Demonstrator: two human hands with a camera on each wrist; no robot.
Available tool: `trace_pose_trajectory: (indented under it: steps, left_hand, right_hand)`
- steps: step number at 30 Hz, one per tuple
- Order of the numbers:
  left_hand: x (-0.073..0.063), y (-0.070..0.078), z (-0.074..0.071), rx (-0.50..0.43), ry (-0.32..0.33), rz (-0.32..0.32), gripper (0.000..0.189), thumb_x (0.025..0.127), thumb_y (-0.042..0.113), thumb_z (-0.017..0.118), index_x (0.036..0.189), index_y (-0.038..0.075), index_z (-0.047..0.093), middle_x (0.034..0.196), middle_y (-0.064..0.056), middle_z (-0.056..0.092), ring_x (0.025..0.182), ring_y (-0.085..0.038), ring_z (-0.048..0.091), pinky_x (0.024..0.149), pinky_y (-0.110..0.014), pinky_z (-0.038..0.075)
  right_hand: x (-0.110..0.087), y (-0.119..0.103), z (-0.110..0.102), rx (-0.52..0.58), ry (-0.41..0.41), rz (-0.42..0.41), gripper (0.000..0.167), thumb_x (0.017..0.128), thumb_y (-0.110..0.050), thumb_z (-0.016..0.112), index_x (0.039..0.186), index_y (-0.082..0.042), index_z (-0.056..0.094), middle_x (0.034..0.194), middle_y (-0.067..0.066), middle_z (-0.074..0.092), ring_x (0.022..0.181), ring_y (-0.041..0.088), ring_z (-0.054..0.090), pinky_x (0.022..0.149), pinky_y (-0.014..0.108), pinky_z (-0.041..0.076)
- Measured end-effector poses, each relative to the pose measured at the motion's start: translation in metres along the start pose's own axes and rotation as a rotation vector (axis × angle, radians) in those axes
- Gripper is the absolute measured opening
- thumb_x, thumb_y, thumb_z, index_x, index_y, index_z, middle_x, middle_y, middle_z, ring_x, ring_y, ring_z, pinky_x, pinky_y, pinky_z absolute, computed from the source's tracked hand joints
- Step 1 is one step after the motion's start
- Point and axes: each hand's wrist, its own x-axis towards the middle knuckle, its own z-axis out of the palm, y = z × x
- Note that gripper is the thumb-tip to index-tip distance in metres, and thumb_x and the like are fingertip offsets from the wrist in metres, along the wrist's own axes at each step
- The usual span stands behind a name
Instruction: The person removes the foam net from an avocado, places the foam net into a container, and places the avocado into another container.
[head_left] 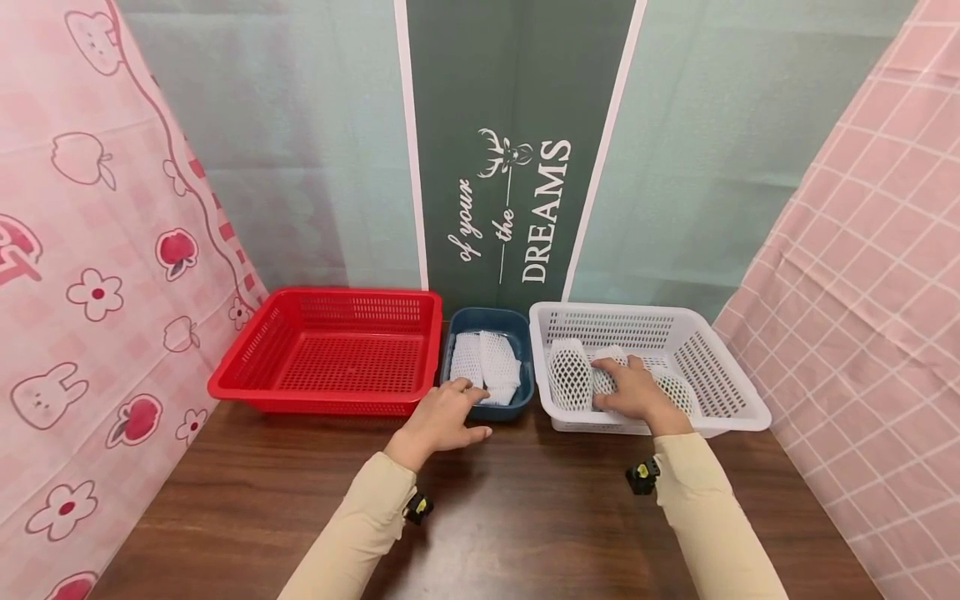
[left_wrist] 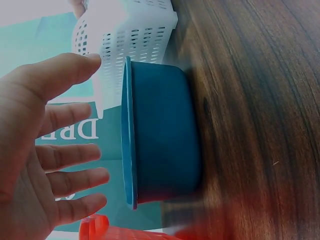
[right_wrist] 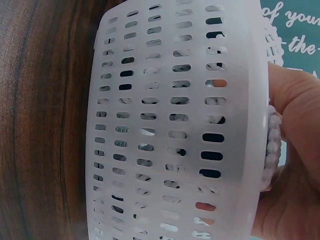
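Note:
My left hand (head_left: 442,417) hovers at the front rim of a small blue bin (left_wrist: 162,132), fingers extended and apart, holding nothing. White foam net sleeves (head_left: 498,360) lie in that bin. Inside the white slotted basket (head_left: 723,415), my right hand (head_left: 636,392) grips a net-wrapped item (head_left: 603,382), thumb on its near side and fingers over the far side. In the right wrist view, white netting (right_wrist: 272,145) shows between thumb and fingers behind the basket wall. Another net-wrapped item (head_left: 572,379) stands to its left, and a third (head_left: 677,393) lies right of the hand, partly hidden by it.
A red slotted basket (head_left: 322,403) stands on the left of the brown wooden table (head_left: 510,517), beside the blue bin. A green printed curtain (head_left: 495,100) hangs behind the containers. Pink patterned cloths bound the left (head_left: 97,333) and right (head_left: 862,292) sides.

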Motion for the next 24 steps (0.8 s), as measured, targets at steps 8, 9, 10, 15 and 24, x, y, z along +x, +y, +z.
trace_pose_trajectory:
  steps: [8, 9, 10, 15, 24]
  left_hand:
    - [0.003, 0.000, -0.015, 0.020, 0.016, -0.024, 0.052, 0.078, 0.044, 0.068, 0.119, 0.012, 0.063, 0.106, -0.008, 0.058, 0.092, -0.024, 0.057, 0.075, -0.041, 0.048]
    - [0.003, 0.000, -0.020, 0.029, 0.023, -0.034, 0.052, 0.078, 0.044, 0.069, 0.118, 0.012, 0.063, 0.105, -0.008, 0.057, 0.091, -0.024, 0.057, 0.074, -0.040, 0.048]
    - [0.004, 0.000, -0.024, 0.036, 0.031, -0.043, 0.051, 0.078, 0.044, 0.069, 0.118, 0.012, 0.063, 0.104, -0.008, 0.057, 0.090, -0.024, 0.057, 0.073, -0.040, 0.048]
    - [0.009, -0.003, -0.040, 0.043, 0.057, -0.059, 0.052, 0.077, 0.043, 0.069, 0.118, 0.011, 0.063, 0.104, -0.010, 0.057, 0.088, -0.024, 0.056, 0.069, -0.039, 0.048]
    - [0.008, -0.007, -0.044, 0.031, 0.039, -0.090, 0.053, 0.077, 0.042, 0.070, 0.120, 0.012, 0.063, 0.108, -0.012, 0.057, 0.091, -0.024, 0.056, 0.072, -0.040, 0.048]
  right_hand:
    - [-0.003, -0.001, -0.007, 0.014, 0.084, -0.011, 0.058, 0.075, -0.020, 0.068, 0.127, -0.003, 0.051, 0.128, 0.042, 0.028, 0.114, 0.058, 0.032, 0.084, 0.067, 0.033]
    - [-0.003, -0.002, -0.010, 0.017, 0.100, -0.019, 0.057, 0.075, -0.020, 0.068, 0.127, -0.002, 0.051, 0.128, 0.042, 0.027, 0.113, 0.059, 0.033, 0.084, 0.067, 0.033]
    - [-0.003, -0.004, -0.013, 0.018, 0.114, -0.027, 0.057, 0.076, -0.020, 0.068, 0.127, -0.002, 0.051, 0.128, 0.043, 0.027, 0.113, 0.059, 0.033, 0.084, 0.067, 0.033]
    - [-0.006, -0.010, -0.026, 0.017, 0.160, -0.057, 0.057, 0.075, -0.020, 0.069, 0.126, -0.001, 0.051, 0.127, 0.043, 0.029, 0.115, 0.058, 0.031, 0.086, 0.067, 0.031]
    - [-0.008, -0.014, -0.029, 0.017, 0.145, -0.051, 0.058, 0.075, -0.021, 0.068, 0.127, -0.001, 0.050, 0.128, 0.042, 0.027, 0.117, 0.056, 0.029, 0.086, 0.066, 0.032]
